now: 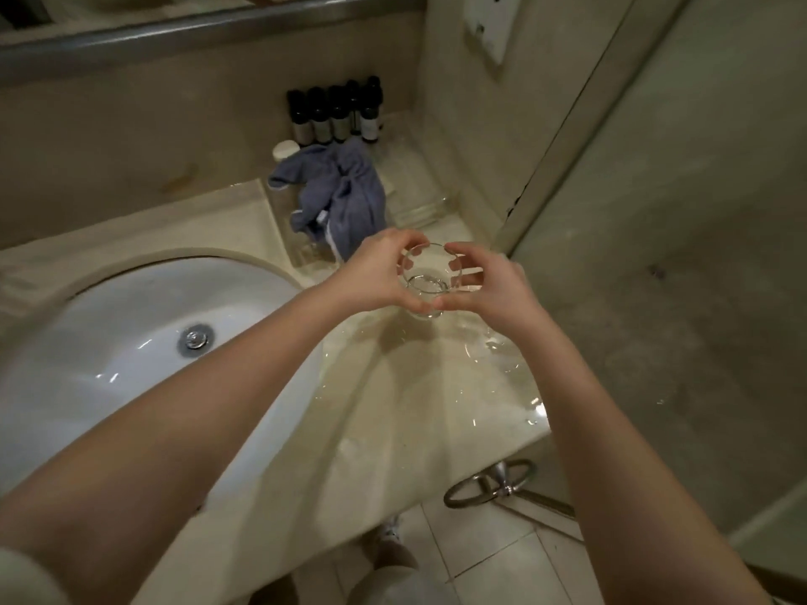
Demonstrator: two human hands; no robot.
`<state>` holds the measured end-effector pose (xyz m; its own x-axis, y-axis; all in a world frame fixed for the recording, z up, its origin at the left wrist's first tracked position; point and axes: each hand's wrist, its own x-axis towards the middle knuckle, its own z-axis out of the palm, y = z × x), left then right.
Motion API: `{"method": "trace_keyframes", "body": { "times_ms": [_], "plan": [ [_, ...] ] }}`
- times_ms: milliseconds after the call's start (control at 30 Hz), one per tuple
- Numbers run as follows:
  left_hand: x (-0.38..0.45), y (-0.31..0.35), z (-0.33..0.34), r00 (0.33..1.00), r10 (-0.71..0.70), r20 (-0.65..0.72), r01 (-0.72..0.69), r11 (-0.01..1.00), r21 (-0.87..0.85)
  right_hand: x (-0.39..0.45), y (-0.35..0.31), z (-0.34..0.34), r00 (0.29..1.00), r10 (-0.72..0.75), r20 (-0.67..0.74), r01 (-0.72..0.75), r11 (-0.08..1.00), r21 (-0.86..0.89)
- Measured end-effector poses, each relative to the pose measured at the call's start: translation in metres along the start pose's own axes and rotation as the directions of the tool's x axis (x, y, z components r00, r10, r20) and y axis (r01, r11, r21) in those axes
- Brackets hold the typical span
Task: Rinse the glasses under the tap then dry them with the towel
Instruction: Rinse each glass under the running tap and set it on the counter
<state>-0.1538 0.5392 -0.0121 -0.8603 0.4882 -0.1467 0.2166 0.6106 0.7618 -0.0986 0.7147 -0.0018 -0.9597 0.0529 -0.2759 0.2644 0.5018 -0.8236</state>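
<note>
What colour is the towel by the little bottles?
The crumpled cloth towel is greyish blue, seen in the head view.

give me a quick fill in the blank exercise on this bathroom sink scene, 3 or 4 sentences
1. The clear round drinking glass is held by ____ hands, the left hand and right hand.
2. The crumpled towel behind the glass is ____ in colour.
3. The white oval sink basin lies to the ____ of the glass.
4. The row of dark bottles against the wall numbers ____.

Missing words: both (two); blue-grey; left; five
</note>
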Motion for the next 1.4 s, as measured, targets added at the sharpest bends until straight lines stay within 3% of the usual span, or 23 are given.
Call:
{"method": "trace_keyframes", "body": {
  "times_ms": [467,933,1100,1233,1400],
  "plan": [
    [0.075,-0.001,0.008,0.996,0.007,0.085,-0.033,0.951,0.306,0.065,-0.002,-0.013,0.996,-0.021,0.085,0.055,0.905,-0.423],
    [0.093,0.009,-0.008,0.978,-0.028,0.205,-0.084,0.852,0.517,0.083,-0.027,-0.020,0.983,0.043,0.179,0.110,0.639,-0.761],
    [0.066,0.008,-0.056,0.981,-0.041,0.188,-0.066,0.845,0.531,0.075,-0.057,-0.006,0.975,-0.112,0.193,0.223,0.562,-0.797],
    [0.022,-0.010,-0.107,0.994,-0.050,0.099,-0.010,0.851,0.526,0.075,-0.109,0.035,0.931,-0.223,0.290,0.366,0.522,-0.770],
    [-0.067,-0.060,-0.180,0.980,-0.197,-0.041,0.190,0.837,0.514,0.063,-0.181,0.115,0.843,-0.298,0.447,0.536,0.417,-0.734]
  ]
}}
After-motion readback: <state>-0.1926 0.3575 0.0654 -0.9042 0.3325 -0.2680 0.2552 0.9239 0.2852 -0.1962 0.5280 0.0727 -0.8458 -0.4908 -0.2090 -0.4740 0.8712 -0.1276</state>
